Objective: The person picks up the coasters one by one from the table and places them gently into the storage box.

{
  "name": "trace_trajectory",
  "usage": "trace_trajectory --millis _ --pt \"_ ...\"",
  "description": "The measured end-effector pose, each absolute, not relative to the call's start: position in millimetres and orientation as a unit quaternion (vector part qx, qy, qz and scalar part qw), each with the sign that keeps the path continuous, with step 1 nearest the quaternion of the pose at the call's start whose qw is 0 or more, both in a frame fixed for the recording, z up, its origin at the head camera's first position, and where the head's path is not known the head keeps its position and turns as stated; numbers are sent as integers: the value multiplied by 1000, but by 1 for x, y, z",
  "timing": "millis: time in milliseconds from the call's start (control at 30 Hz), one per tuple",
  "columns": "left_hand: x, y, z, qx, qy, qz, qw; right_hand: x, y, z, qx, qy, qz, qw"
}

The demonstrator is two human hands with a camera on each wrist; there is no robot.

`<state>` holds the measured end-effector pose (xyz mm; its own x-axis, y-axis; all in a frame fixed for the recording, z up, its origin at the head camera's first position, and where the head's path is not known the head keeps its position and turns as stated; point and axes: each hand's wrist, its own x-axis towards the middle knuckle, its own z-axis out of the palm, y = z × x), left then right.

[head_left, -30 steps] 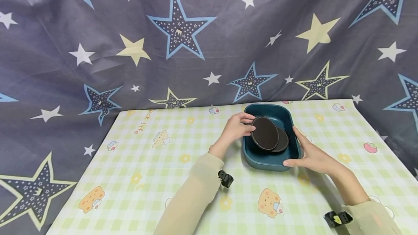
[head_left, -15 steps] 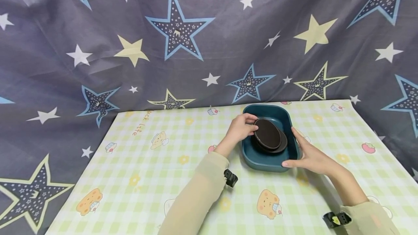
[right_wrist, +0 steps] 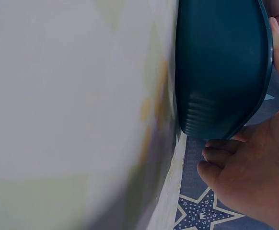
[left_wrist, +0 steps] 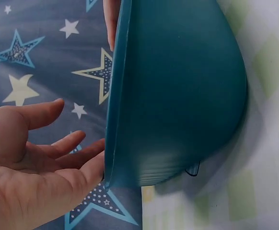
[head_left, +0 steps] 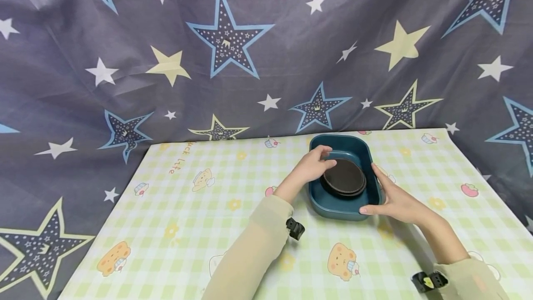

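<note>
A dark teal rectangular basin (head_left: pixel 329 209) with rounded corners stands toward the right of the table. Inside it lie black round coasters (head_left: pixel 344 177), stacked nearly flush, at least two. Over the basin's left rim reaches my left hand (head_left: pixel 310 166), its fingertips close to the top coaster's edge; in the left wrist view this hand (left_wrist: pixel 39 163) has thumb and fingers spread apart with nothing between them. My right hand (head_left: pixel 397 200) grips the basin's right side, thumb at the near corner and fingers along the right wall. The basin wall hides the coasters from both wrist views.
A green-and-white checked tablecloth (head_left: pixel 179 226) with cartoon prints covers the table. Behind its far edge hangs a dark grey curtain (head_left: pixel 287 54) printed with stars. A small black device (head_left: pixel 294 229) sits at the left wrist, and another black device (head_left: pixel 430 281) at the right.
The top coaster has gone from tilted in my left fingers to lying flat on the stack. My left hand has let go of it. The right hand keeps its place on the basin.
</note>
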<state>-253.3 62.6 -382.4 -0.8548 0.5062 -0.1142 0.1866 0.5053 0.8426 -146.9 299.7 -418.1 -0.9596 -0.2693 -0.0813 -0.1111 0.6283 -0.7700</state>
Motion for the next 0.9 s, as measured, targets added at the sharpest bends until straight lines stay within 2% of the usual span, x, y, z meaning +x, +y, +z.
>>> trace_trajectory --millis 400,633,900 --pt "-254 45 -374 204 832 495 143 -150 301 -416 -114 899 -412 91" --pt "-256 29 -375 195 817 524 141 -150 305 -413 -118 904 -400 90" --pt "-257 3 -376 192 816 533 119 -153 313 -395 -107 921 -364 89"
